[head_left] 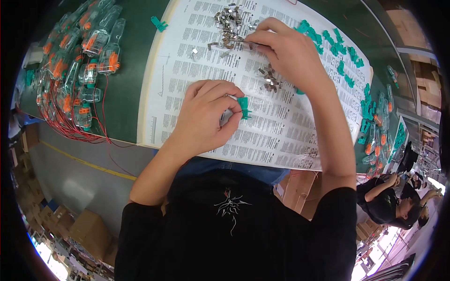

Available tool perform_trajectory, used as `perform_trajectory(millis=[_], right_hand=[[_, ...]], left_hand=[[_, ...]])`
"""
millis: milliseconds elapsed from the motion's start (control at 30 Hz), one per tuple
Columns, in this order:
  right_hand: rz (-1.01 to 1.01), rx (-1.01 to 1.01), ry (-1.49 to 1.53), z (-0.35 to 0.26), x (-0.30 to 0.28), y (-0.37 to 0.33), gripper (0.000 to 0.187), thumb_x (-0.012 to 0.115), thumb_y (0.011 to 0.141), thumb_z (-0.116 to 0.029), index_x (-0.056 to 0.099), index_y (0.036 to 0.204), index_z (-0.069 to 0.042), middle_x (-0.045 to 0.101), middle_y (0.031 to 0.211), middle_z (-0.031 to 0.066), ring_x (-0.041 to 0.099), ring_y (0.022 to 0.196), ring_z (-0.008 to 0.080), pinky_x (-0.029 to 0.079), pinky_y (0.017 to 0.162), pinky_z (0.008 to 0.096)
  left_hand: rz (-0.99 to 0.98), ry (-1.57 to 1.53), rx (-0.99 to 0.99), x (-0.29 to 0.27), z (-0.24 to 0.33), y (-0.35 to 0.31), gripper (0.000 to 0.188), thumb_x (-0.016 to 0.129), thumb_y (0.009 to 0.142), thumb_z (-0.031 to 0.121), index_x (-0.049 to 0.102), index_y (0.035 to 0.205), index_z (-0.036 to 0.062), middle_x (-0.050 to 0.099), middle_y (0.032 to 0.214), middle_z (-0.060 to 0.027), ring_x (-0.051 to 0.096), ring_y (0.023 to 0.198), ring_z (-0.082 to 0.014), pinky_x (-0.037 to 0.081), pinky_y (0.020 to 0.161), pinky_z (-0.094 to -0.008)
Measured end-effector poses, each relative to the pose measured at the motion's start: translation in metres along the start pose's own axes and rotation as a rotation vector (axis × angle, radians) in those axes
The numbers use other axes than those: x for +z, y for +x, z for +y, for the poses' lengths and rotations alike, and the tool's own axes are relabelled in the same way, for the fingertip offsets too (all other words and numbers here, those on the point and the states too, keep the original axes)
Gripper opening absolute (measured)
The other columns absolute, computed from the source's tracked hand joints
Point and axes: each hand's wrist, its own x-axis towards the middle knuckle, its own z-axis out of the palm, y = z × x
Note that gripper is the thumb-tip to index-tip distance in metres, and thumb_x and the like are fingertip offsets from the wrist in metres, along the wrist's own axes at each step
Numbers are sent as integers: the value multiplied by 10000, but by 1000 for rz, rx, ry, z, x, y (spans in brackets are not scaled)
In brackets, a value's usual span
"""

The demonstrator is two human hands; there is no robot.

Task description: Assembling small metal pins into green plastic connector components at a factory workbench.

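Though partly hidden by curled left hand (206, 114), green clip (243, 107) between fingertips.

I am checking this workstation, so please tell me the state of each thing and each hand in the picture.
left hand: pinching a green plastic piece
right hand: fingertips in the pile of metal clips
small clip cluster: loose on the printed sheet
green pieces: scattered, loose
clear housings with orange parts: heaped, red wires attached

It was a small-parts assembly workshop: a green workbench (126, 93) held heaps of metal clips (229, 25), green plastic pieces (344, 56) and wired clear housings (84, 61), with cardboard boxes (86, 229) stacked below and another worker (389, 201) nearby.
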Motion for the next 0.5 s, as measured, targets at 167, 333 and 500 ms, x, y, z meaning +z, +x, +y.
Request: perform_trajectory(millis=[167,333,500], right_hand=[[-161,-65,-15,11,3,4,108,717,915,-135,726,1004,-74,698,976,52,687,882,307,540,745,359],[18,67,101,-5,5,-19,167,746,891,-135,733,1038,-57,706,979,73,691,857,284,543,751,349],[22,224,247,-3,2,-19,194,768,862,-113,729,1034,-34,713,965,105,686,838,258,542,759,342]], left_hand=[[17,-9,-11,3,0,1,60,725,810,108,668,827,114,704,1174,3,613,1187,-240,358,1069,-413],[22,-17,-46,2,-1,1,55,720,806,109,667,821,113,707,1167,3,614,1178,-239,355,1068,-409],[18,-6,-34,3,-2,-1,56,720,799,109,665,813,115,708,1157,5,613,1164,-236,352,1065,-403]])
